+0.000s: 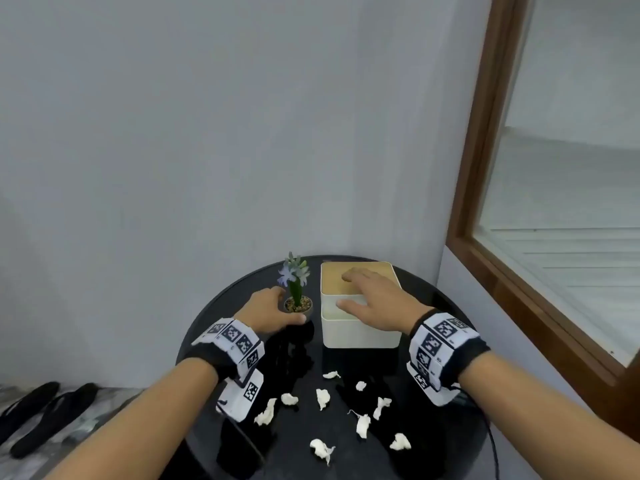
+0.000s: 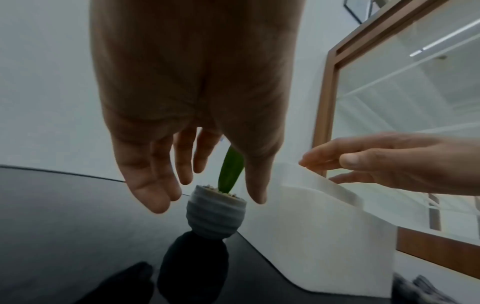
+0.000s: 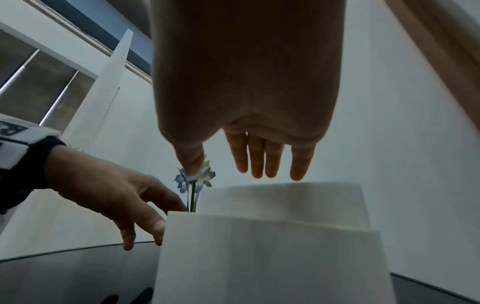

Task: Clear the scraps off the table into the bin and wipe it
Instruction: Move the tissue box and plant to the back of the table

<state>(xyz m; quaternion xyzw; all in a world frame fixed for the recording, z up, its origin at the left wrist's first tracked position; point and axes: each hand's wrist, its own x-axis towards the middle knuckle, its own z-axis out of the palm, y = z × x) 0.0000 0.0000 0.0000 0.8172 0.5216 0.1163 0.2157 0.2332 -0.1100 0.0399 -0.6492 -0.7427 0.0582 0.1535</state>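
Several white crumpled scraps (image 1: 323,398) lie scattered on the near half of the round black table (image 1: 436,303). At the back stands a white box (image 1: 360,334) with a pale wooden lid (image 1: 332,278). My right hand (image 1: 344,289) is spread flat over the lid, fingers straight, holding nothing; in the right wrist view the right hand (image 3: 226,173) hovers just above the box (image 3: 259,257). My left hand (image 1: 288,304) is open around a small potted plant (image 1: 298,304). In the left wrist view the left hand (image 2: 207,201) has fingers and thumb either side of the ribbed pot (image 2: 215,218), apart from it.
The table sits in a corner, with the wall close behind and a wood-framed window (image 1: 485,168) on the right. The pot and box stand side by side, almost touching. Black flip-flops (image 1: 45,414) lie on the floor to the left.
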